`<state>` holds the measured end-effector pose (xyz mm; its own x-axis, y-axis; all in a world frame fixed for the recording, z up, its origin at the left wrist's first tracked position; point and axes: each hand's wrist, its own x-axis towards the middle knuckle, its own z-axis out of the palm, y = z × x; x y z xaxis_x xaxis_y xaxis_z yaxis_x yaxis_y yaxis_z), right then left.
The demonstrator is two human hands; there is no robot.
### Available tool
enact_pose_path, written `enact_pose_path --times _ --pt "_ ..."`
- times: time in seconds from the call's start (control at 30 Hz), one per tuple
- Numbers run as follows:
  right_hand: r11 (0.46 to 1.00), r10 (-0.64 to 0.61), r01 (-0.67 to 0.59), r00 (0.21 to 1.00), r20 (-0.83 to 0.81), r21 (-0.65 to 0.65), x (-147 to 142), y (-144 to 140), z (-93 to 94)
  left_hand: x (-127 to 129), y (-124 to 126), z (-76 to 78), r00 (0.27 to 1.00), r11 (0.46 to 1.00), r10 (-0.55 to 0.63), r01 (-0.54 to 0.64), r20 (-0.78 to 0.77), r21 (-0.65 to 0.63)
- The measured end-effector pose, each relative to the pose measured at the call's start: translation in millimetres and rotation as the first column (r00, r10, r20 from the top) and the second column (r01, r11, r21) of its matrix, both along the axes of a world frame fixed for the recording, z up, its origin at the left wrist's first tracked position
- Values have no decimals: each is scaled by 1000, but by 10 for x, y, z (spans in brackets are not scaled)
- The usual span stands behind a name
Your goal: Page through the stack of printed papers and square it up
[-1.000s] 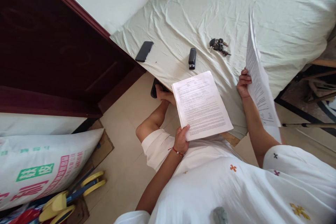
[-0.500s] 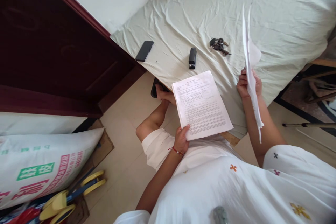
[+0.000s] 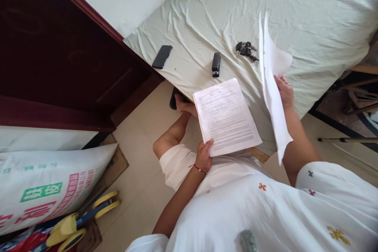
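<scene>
A big bed (image 3: 310,19) fills the top of the view. It has a pale green sheet (image 3: 206,12) on it, full of little wrinkles. Three things lie on the sheet near the front edge. A black phone (image 3: 162,56) lies flat at the left corner of the bed. A black stapler (image 3: 216,64) lies to the right of it, well apart from the phone. A bunch of keys (image 3: 245,50) lies near the stapler, a bit farther back. Below the bed is a light tile floor (image 3: 141,189). A large white sack (image 3: 50,185) with pink and green print lies on the floor at the left.
</scene>
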<state>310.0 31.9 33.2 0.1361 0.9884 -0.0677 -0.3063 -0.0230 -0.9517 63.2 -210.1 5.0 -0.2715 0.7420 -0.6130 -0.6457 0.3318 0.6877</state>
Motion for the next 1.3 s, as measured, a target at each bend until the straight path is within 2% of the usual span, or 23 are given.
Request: enact_pose_path --times 0.13,0.23,0.37,0.5,0.6,0.7,0.93,1.03,1.2,1.3 --pt "998 -29 33 997 -67 47 -77 -53 39 -1 8 7 1000 1000 -13 13 8 4" --pt "995 -37 37 999 -2 96 -117 -62 7 -1 13 9 1000 1000 -14 14 7 4" --pt "987 -14 -25 970 243 159 -155 -48 -90 11 18 4 1000 1000 -6 6 -7 1" --pt "977 -8 -113 828 561 181 -161 -26 -179 30 18 6 1000 999 22 -22 -10 -27" --pt "976 21 -157 753 658 148 -160 -16 -212 34 17 11 999 998 35 -35 5 -47" --pt "975 60 -188 732 678 117 -176 -16 -215 33 21 9 999 998 37 -36 5 -46" --pt "981 17 -145 726 687 130 -230 -13 -179 41 23 -8 999 1000 30 -30 -32 -7" --pt "983 66 -164 745 664 86 -221 5 -209 35 14 -26 999 1000 18 -18 -41 -4" --pt "974 170 -224 825 539 36 -193 30 -254 30 10 -42 999 1000 16 -17 -48 -7" --pt "958 232 -286 831 507 30 -168 26 -230 35 12 -34 999 1000 24 -25 -34 -18"
